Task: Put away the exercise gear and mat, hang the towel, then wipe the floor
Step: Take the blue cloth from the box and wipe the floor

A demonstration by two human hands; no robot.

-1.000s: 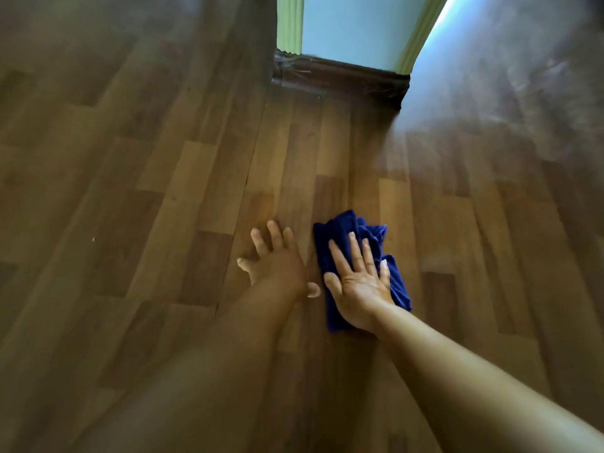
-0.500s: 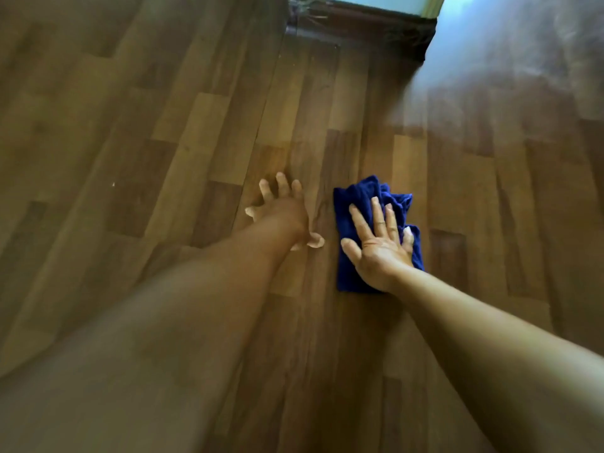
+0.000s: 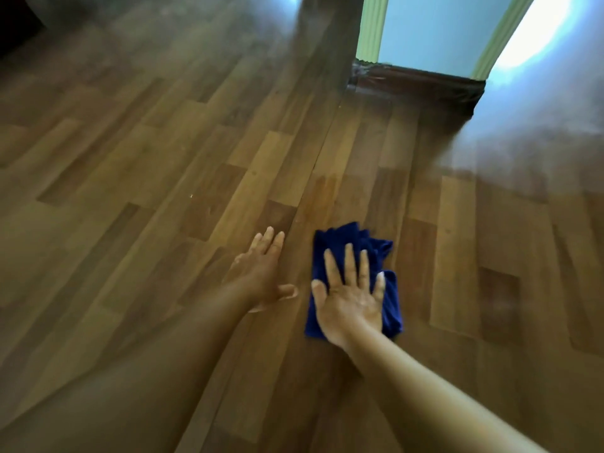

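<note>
- Down on the wooden floor, my right hand lies flat on the folded blue cloth, fingers straight and spread, pressing rather than gripping, so the whole palm bears on the fabric.
- My left hand rests open on the bare boards just beside the cloth, holding nothing; I judge it props my weight while I lean forward.
- A dull, faintly smeared patch shows just ahead of the cloth, likely the stretch being wiped.
- Beyond, a dark threshold meets a pale green door frame.
- No containers, gear, mat or towel are in view; I judge only the wiping remains.
</note>
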